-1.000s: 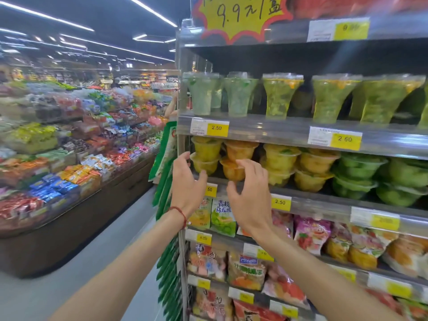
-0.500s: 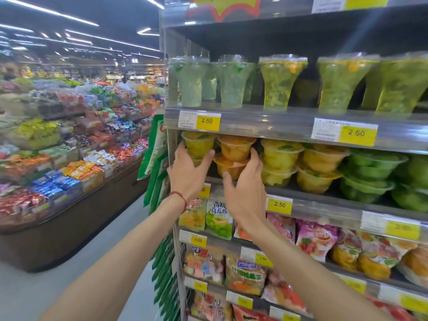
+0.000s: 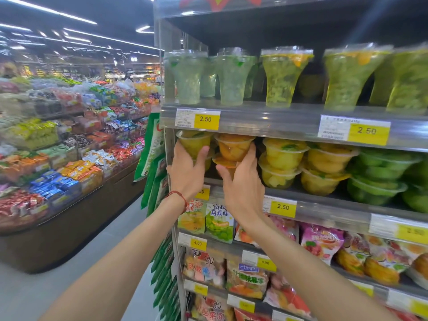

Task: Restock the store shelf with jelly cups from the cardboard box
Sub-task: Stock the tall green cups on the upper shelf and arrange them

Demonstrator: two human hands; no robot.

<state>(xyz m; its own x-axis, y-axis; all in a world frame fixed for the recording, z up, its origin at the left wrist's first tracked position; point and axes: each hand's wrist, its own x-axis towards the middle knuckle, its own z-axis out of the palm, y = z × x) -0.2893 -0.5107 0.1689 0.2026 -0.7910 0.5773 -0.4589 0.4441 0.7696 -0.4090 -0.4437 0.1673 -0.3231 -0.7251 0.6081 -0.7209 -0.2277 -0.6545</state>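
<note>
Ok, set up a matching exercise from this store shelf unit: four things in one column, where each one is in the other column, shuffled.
Things
1. left hand
2. right hand
3. tall pale-green flared plastic cups
4. round dark-green plastic jelly cups

Places
A. far right of the shelf the hands reach into
B. gripping the stacked round yellow plastic jelly cups
C. left end of the shelf just above
D. gripping the stacked round orange plastic jelly cups

Pairs: 1-B, 2-D, 3-C, 4-A
</note>
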